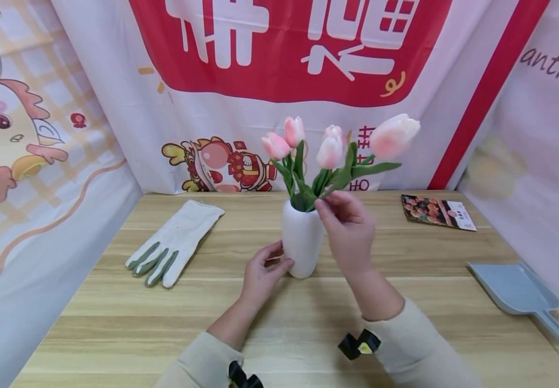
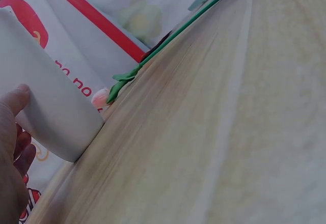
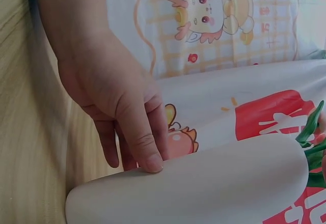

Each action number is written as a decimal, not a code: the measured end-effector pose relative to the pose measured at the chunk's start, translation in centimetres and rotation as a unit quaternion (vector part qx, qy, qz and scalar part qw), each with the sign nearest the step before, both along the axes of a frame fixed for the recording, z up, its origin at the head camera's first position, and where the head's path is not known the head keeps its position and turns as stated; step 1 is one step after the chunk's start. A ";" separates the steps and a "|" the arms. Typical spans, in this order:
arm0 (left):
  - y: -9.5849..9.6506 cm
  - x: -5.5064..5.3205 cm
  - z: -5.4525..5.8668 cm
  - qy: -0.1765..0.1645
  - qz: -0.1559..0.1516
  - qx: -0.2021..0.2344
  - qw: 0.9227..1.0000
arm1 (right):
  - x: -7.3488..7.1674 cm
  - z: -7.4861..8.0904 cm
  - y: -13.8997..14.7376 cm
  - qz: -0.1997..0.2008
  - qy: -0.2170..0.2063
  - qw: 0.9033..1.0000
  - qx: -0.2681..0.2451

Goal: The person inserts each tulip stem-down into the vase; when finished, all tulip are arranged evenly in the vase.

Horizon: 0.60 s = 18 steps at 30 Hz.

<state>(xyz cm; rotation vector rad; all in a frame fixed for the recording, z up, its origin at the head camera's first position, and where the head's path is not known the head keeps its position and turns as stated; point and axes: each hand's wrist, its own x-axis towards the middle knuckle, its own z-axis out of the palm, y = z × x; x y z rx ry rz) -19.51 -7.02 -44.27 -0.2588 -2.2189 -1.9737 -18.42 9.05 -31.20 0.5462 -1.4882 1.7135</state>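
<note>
A white vase (image 1: 302,240) stands upright on the wooden table, with several pink tulips (image 1: 330,152) and their green leaves rising from its mouth. My left hand (image 1: 262,272) holds the vase low on its left side; the right wrist view shows the thumb (image 3: 152,162) on its wall and the other fingers partly hidden behind it. At the rim, my right hand (image 1: 349,223) pinches the stem of a tulip (image 1: 394,136) that leans right, its bloom looking largest. In the left wrist view, a green stem (image 2: 178,30) with leaves and a pink bloom (image 2: 101,98) shows beyond the vase.
On the left of the table lies a white glove (image 1: 177,242) with grey-green fingertips. A printed card packet (image 1: 436,212) is at the back right. Nearer the right edge rests a grey-blue dustpan (image 1: 519,288). Printed cloth (image 1: 279,81) hangs behind the table and along both sides.
</note>
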 end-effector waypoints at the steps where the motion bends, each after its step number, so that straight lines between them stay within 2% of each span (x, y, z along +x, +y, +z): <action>1: 0.1 0.1 0.2 -0.004 0.001 0.000 1.000 | 0.0 0.0 -0.1 0.000 -0.008 1.000 0.002; 7: 0.2 0.6 1.2 -0.022 0.000 -0.007 1.000 | 0.3 0.2 -0.7 -0.015 -0.080 0.996 0.022; 13: -0.1 0.2 0.2 -0.015 -0.005 -0.003 1.000 | 0.2 0.2 -1.0 -0.029 -0.143 0.988 0.040; 18: -0.3 0.0 -0.1 -0.007 -0.012 -0.001 1.000 | 0.3 0.3 -1.1 -0.057 -0.180 0.979 0.074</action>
